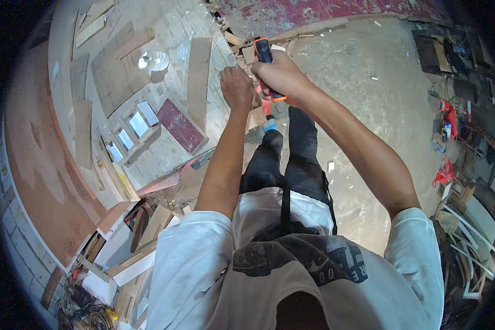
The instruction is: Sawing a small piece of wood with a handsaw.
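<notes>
Open concrete floor (363, 104) to the right of both hands: free passage there. Left hand (236, 87) & right hand (280, 77) sit close together, narrow gap btwn. Left side blocked by worktable (165, 146) w/ long plank (199, 77), dark red board (180, 125), small frame (131, 132). Scrap wood pile (143, 231) below-left, clutter (467, 231) far right.

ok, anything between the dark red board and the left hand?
Head view: one long pale plank lies between the dark red board and the left hand; otherwise bare dusty worktop.
</notes>
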{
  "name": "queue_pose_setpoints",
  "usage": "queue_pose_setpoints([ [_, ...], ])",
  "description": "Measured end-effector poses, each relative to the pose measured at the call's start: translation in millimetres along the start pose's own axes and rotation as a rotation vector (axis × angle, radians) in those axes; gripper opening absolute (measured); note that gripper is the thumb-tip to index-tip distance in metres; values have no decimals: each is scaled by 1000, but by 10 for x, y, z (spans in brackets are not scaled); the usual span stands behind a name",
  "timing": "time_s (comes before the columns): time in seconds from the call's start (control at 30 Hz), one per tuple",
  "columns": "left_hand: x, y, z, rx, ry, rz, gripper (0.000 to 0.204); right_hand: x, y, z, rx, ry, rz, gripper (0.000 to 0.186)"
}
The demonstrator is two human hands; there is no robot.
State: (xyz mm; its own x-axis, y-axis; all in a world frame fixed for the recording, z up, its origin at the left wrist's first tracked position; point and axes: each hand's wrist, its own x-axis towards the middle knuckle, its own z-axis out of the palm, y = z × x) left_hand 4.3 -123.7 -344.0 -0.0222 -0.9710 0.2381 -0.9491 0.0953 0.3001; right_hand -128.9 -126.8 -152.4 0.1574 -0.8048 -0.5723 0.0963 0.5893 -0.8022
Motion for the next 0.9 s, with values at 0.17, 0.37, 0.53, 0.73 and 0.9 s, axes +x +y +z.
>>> queue_pose_setpoints([
  [0.17, 12, -20, 35, -31, 14, -27, 20, 92, 18, 70, 38, -6, 63, 8],
  [0.37, 0, -39, 10, -133, 37, -51, 22, 6, -9, 141, 125, -5, 160, 3],
  [0.53, 11, 42, -55, -72, 49, -9, 21, 18, 32, 60, 145, 15, 186, 4],
  [0.73, -3, 36, -103, -93, 13, -40, 19, -140, -141, 143, 138, 14, 121, 7],
  [0.9, -20, 34, -108, -216, -34, -109, 19, -258, -305, 197, 132, -12, 112, 7],
])
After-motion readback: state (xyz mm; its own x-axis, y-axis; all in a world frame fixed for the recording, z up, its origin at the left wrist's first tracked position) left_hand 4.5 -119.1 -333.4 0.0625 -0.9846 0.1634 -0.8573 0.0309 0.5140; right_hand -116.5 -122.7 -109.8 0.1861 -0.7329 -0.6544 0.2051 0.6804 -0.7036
